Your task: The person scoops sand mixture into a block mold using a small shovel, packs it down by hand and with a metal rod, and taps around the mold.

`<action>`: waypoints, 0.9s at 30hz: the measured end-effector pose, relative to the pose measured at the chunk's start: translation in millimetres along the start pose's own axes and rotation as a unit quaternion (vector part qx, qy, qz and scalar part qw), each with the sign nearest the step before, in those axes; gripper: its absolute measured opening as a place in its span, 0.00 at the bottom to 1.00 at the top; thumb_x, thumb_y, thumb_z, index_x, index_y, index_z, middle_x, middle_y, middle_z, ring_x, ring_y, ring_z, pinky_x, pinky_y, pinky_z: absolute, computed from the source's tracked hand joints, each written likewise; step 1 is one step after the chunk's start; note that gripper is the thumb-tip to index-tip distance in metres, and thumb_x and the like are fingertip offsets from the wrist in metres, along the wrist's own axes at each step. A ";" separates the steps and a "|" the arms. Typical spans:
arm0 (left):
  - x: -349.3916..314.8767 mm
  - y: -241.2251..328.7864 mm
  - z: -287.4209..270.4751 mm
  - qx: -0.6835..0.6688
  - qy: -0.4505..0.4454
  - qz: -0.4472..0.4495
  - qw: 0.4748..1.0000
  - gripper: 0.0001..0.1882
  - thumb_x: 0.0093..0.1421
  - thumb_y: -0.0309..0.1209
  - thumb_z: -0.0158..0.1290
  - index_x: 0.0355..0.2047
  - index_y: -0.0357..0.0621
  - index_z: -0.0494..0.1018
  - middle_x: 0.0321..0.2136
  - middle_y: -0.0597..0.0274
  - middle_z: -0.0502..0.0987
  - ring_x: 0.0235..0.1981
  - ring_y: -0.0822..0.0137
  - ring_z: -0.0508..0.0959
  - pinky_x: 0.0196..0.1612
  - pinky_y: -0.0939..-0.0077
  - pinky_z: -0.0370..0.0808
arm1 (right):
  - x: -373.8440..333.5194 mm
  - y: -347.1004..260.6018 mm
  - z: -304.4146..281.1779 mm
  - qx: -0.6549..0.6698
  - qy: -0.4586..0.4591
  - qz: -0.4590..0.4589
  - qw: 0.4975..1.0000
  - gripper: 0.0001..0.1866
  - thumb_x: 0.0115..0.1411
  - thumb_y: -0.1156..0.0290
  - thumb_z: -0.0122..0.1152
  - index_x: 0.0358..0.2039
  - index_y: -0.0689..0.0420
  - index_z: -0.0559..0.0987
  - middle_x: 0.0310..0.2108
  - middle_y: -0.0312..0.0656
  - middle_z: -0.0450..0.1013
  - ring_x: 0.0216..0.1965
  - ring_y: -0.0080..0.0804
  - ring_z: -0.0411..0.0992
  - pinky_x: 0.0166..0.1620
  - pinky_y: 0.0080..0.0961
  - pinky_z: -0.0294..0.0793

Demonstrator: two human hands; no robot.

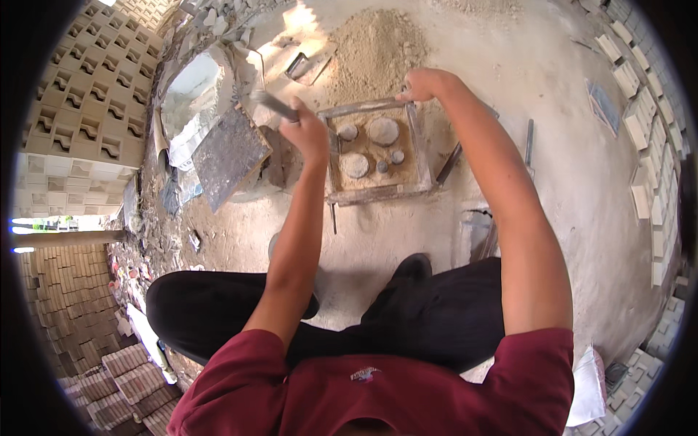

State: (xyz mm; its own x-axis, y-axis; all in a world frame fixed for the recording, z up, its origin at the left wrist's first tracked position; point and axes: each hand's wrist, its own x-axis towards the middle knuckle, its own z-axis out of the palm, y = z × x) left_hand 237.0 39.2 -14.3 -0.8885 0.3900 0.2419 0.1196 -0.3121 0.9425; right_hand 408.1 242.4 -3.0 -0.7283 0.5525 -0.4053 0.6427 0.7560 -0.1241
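A square wooden frame point(374, 194) lies on the ground in front of me, with sand-coloured material inside it. Set in that sand are several round grey pieces, among them a large disc point(382, 131) and another disc point(355, 165). My left hand point(308, 132), beside the frame's left side, is wrapped round a thick grey bar-like tool point(275, 106); its outer end is blurred and its exact kind is unclear. At the frame's far right corner, my right hand point(423, 85) has its fingers closed on the frame's edge.
Beyond the frame rises a sand heap point(379, 47). A dark flat board point(231, 156) leans at the left near a white-lined basin point(193, 91). Patterned blocks point(102, 80) are stacked at far left, pale blocks point(640, 116) at right. A metal bar point(529, 145) lies right of the frame.
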 end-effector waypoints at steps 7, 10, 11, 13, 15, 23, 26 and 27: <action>8.1 -11.8 1.3 0.002 0.030 0.014 0.999 0.22 0.66 0.36 0.47 0.15 0.44 0.61 0.11 0.72 0.60 0.12 0.79 0.60 0.15 0.78 0.53 | 0.6 -15.2 -19.6 -0.016 -0.022 0.003 1.000 0.33 0.53 0.42 0.60 0.38 0.65 0.81 0.41 0.54 0.77 0.43 0.49 0.75 0.47 0.41 0.74; -9.5 -11.5 -6.4 0.016 0.009 -0.008 1.000 0.21 0.67 0.36 0.46 0.16 0.44 0.62 0.11 0.73 0.60 0.13 0.79 0.60 0.16 0.78 0.55 | -6.0 -17.4 -14.2 0.001 -0.017 0.002 1.000 0.35 0.55 0.39 0.56 0.38 0.65 0.80 0.39 0.55 0.77 0.42 0.48 0.76 0.46 0.43 0.74; -12.3 -11.4 -9.8 0.050 -0.026 -0.004 0.998 0.21 0.67 0.36 0.46 0.16 0.45 0.62 0.11 0.73 0.60 0.13 0.78 0.61 0.17 0.78 0.56 | -8.7 -24.0 -16.3 0.002 -0.010 0.000 1.000 0.36 0.56 0.37 0.53 0.38 0.65 0.80 0.38 0.55 0.77 0.41 0.47 0.76 0.45 0.43 0.74; 0.3 -9.4 -13.7 0.040 -0.086 -0.037 0.995 0.19 0.67 0.35 0.46 0.18 0.44 0.63 0.13 0.73 0.62 0.14 0.78 0.62 0.18 0.79 0.59 | -7.5 -41.2 -24.7 0.129 0.043 -0.015 0.991 0.38 0.58 0.35 0.48 0.38 0.65 0.80 0.37 0.54 0.77 0.42 0.46 0.76 0.45 0.42 0.74; 19.5 -8.7 -8.8 0.022 -0.145 -0.063 0.987 0.17 0.66 0.35 0.46 0.20 0.43 0.65 0.15 0.72 0.63 0.15 0.78 0.63 0.20 0.80 0.61 | -3.4 -65.2 -35.8 0.350 0.184 -0.105 0.912 0.41 0.60 0.33 0.42 0.40 0.65 0.78 0.35 0.52 0.76 0.43 0.43 0.75 0.46 0.40 0.73; 60.6 -1.0 -50.4 0.210 -0.464 0.117 0.853 0.20 0.53 0.31 0.58 0.47 0.39 0.73 0.47 0.52 0.75 0.42 0.65 0.75 0.46 0.68 0.70 | -37.1 -190.0 -41.1 0.529 0.338 -0.193 0.754 0.25 0.64 0.48 0.52 0.39 0.63 0.71 0.29 0.44 0.73 0.32 0.33 0.72 0.36 0.32 0.71; 69.3 3.3 -55.5 0.190 -0.494 0.032 0.848 0.24 0.53 0.36 0.59 0.48 0.36 0.73 0.47 0.53 0.75 0.48 0.63 0.74 0.52 0.69 0.68 | -32.1 -190.4 -30.2 0.521 0.396 -0.226 0.721 0.24 0.67 0.45 0.43 0.32 0.55 0.70 0.22 0.32 0.62 0.24 0.21 0.60 0.29 0.21 0.63; 75.7 3.1 -52.9 0.212 -0.519 -0.026 0.828 0.24 0.54 0.38 0.59 0.47 0.35 0.73 0.47 0.53 0.75 0.47 0.63 0.74 0.52 0.70 0.67 | -26.9 -189.7 -25.5 0.554 0.440 -0.208 0.675 0.23 0.68 0.46 0.40 0.30 0.55 0.69 0.21 0.32 0.61 0.23 0.20 0.59 0.28 0.20 0.63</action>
State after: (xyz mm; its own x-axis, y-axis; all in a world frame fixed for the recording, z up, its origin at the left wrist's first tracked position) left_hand 146.7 21.9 -5.3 -0.0654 0.9961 0.0593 0.4336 -0.0252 0.9007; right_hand 299.7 93.1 54.5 -0.4457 0.7369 0.5084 -0.2333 0.4526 -0.8606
